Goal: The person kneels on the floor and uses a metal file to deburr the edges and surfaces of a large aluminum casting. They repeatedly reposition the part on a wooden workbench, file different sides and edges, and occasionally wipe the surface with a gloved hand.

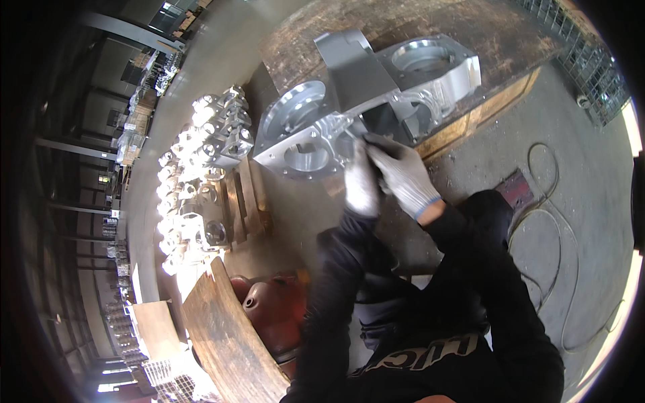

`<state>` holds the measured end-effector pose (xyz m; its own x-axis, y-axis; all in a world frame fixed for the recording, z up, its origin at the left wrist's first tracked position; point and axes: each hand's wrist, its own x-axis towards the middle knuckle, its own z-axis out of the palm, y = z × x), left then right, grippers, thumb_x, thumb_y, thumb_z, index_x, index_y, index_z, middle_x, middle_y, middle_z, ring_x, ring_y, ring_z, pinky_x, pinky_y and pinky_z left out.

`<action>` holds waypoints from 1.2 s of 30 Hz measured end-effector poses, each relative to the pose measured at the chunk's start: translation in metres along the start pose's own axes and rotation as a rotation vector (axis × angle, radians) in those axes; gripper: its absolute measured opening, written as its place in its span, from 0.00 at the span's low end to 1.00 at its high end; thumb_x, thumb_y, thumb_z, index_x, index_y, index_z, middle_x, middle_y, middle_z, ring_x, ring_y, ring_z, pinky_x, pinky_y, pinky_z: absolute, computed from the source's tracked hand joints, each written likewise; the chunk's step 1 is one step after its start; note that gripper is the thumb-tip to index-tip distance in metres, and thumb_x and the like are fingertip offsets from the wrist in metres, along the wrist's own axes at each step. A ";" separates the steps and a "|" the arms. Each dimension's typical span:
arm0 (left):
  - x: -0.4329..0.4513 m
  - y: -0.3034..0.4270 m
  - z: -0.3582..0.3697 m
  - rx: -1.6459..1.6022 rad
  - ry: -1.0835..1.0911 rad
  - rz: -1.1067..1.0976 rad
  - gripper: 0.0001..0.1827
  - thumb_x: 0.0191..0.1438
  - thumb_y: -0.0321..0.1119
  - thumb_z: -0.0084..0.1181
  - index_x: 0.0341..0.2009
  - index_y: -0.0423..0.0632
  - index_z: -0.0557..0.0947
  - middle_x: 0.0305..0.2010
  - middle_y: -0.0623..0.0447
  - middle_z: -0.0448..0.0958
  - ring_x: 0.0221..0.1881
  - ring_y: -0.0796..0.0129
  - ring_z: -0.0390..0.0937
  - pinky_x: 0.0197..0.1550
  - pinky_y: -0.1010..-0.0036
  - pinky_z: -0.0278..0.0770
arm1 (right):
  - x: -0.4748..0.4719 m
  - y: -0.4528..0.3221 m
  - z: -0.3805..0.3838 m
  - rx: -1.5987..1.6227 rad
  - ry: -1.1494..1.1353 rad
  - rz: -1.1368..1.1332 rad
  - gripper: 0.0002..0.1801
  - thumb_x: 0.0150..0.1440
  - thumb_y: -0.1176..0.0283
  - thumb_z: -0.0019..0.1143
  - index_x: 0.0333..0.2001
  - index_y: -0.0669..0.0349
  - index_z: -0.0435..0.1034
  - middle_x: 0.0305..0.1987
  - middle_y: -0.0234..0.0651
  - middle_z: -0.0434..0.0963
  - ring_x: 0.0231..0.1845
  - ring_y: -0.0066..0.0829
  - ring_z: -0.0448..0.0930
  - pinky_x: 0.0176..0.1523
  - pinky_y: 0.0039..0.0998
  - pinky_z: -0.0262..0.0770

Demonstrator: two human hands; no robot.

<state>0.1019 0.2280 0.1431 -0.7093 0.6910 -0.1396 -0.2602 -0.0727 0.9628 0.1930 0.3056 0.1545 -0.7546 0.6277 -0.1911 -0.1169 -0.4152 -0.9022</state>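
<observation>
A large machined aluminium casting [360, 75] with round bores and a rectangular opening lies on a worn wooden workbench [489, 25]. Both hands wear white knit gloves and meet at the casting's near side, in front of the opening. My left hand [362, 181] is raised beside the casting's small round bore, its fingers bent. My right hand [403, 171] lies close against it, fingertips pointing at the casting's inner edge. Whether either hand holds a small tool or touches the metal is hidden by the gloves and blur.
Many similar aluminium castings [206, 146] stand in sunlight on a wooden pallet [244, 201] at left. A red rounded metal object [274, 312] sits beside a wooden board [232, 337]. A hose or cable [574, 247] loops over the floor at right, near a wire mesh cage [589, 65].
</observation>
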 end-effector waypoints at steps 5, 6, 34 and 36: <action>-0.009 -0.010 -0.004 0.269 0.173 -0.096 0.27 0.80 0.47 0.38 0.63 0.36 0.77 0.50 0.42 0.84 0.51 0.64 0.83 0.55 0.70 0.81 | -0.021 0.007 0.004 -0.144 -0.011 -0.154 0.22 0.73 0.72 0.51 0.68 0.65 0.71 0.59 0.47 0.84 0.63 0.30 0.81 0.69 0.32 0.73; -0.006 -0.011 -0.003 0.507 0.194 0.232 0.28 0.80 0.49 0.38 0.60 0.36 0.79 0.48 0.44 0.84 0.49 0.65 0.82 0.53 0.71 0.81 | -0.020 0.005 0.002 -0.160 -0.012 -0.213 0.21 0.72 0.72 0.52 0.67 0.66 0.73 0.58 0.46 0.84 0.61 0.30 0.82 0.67 0.31 0.75; -0.018 -0.012 -0.003 0.477 0.069 0.215 0.19 0.77 0.41 0.45 0.63 0.42 0.76 0.52 0.40 0.82 0.53 0.59 0.82 0.58 0.65 0.80 | -0.020 0.021 -0.005 -0.236 0.079 -0.291 0.20 0.69 0.63 0.50 0.60 0.60 0.75 0.53 0.55 0.83 0.56 0.56 0.83 0.58 0.46 0.79; -0.016 -0.011 -0.008 0.092 -0.265 0.157 0.19 0.78 0.44 0.45 0.59 0.43 0.78 0.52 0.41 0.82 0.53 0.60 0.82 0.58 0.63 0.80 | -0.014 0.024 -0.003 -0.174 0.068 -0.428 0.18 0.68 0.64 0.51 0.56 0.61 0.77 0.51 0.55 0.83 0.53 0.56 0.84 0.56 0.45 0.79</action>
<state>0.1108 0.2121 0.1334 -0.5378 0.8405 0.0661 -0.0919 -0.1364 0.9864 0.2026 0.2891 0.1337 -0.6174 0.7627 0.1924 -0.2941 0.0030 -0.9558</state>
